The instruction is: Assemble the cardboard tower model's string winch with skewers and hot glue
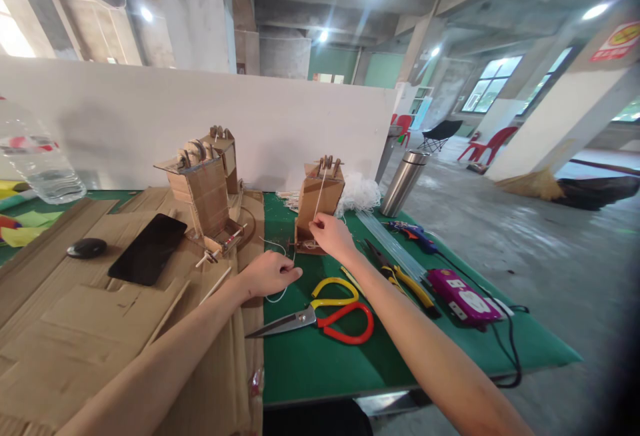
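A white string (pixel 320 195) runs tautly from the top of a small cardboard tower (pixel 320 197) down to my right hand (pixel 333 235), whose fingers are pinched on it at the tower's front. To the left and nearer to me, my left hand (pixel 270 273) is closed, with fingertips pressed together pointing right. A loose loop of thin white cord (pixel 273 301) shows above and below that hand; whether the fingers grip it is hidden. Round discs (pixel 327 163) sit on the tower's top. Just below the hands lie scissors (pixel 305 317) with one yellow and one red handle.
Another cardboard tower (pixel 203 189) stands on cardboard sheets (pixel 100 329), near a phone (pixel 149 249) and black mouse (pixel 87 248). Rightward are pliers (pixel 407 283), clear sticks (pixel 393 243), a glue gun (pixel 413 235), a purple box (pixel 463 297) and a steel flask (pixel 405 183). A white panel (pixel 280 116) backs the table.
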Motion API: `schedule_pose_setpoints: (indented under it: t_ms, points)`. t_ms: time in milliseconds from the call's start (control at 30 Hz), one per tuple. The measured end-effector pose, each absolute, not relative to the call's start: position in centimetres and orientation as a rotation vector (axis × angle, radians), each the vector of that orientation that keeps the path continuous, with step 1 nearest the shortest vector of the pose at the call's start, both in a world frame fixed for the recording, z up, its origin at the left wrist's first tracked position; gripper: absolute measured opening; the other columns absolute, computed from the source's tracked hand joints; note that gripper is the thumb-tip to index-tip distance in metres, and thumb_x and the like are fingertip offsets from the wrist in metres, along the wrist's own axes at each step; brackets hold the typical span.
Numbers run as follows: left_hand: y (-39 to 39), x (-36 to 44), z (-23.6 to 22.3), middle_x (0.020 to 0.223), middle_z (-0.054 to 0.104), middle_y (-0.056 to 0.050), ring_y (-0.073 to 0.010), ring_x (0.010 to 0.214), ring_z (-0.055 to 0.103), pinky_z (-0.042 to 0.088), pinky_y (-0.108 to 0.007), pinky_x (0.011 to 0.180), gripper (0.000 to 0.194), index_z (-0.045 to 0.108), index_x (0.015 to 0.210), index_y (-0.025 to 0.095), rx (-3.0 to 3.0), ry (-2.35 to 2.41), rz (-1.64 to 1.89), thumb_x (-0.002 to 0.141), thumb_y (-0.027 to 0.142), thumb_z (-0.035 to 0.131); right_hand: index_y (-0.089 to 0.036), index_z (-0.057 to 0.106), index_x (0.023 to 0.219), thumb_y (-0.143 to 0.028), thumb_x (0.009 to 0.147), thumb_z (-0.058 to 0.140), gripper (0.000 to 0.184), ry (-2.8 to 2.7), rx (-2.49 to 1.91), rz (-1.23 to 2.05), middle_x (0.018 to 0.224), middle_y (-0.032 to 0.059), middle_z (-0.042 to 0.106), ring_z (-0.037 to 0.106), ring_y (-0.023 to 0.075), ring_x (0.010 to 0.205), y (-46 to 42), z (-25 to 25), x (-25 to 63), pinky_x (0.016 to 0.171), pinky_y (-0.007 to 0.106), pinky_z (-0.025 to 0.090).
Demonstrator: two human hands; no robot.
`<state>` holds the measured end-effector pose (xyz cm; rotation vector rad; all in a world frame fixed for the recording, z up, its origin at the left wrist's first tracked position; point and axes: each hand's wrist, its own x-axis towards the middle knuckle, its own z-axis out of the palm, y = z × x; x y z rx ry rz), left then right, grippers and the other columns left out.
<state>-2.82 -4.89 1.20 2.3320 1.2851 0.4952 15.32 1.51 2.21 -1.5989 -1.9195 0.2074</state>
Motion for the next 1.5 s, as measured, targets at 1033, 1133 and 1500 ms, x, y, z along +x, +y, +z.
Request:
schedule_pose_setpoints:
  t_ms: [1033, 1133, 1500]
  points:
    - [-4.99, -2.81, 1.54, 0.046, 0.029, 0.005, -0.0082, 0.047, 0.028, 0.02, -0.025, 0.049, 0.044, 0.031, 0.048, 0.018, 2.347, 1.329, 0.438, 0.083, 0.041, 0.043, -0.023, 0.066, 0.074, -0.034, 0.083, 0.048, 0.023, -2.058, -1.828, 0.171, 0.076, 0.0044, 0.068, 0.061, 0.0191, 0.072, 1.28, 2.1, 15.05, 0.055, 0.024, 0.033]
    - [-5.01, -2.77, 1.52, 0.046, 0.028, 0.005, -0.0081, 0.046, 0.027, 0.019, -0.025, 0.049, 0.044, 0.03, 0.048, 0.018, 2.352, 1.331, 0.435, 0.083, 0.04, 0.044, -0.024, 0.065, 0.073, -0.033, 0.083, 0.048, 0.022, -2.056, -1.818, 0.17, 0.075, 0.004, 0.068, 0.062, 0.0194, 0.072, 1.26, 2.13, 15.06, 0.054, 0.025, 0.032]
    - [-4.89, -2.68, 1.33, 0.046, 0.028, 0.005, -0.0081, 0.046, 0.027, 0.02, -0.025, 0.049, 0.044, 0.031, 0.047, 0.018, 2.374, 1.32, 0.432, 0.083, 0.038, 0.045, -0.023, 0.064, 0.075, -0.034, 0.081, 0.049, 0.02, -2.021, -1.794, 0.218, 0.075, 0.0041, 0.068, 0.06, 0.0193, 0.069, 1.5, 1.9, 15.28, 0.053, 0.025, 0.031]
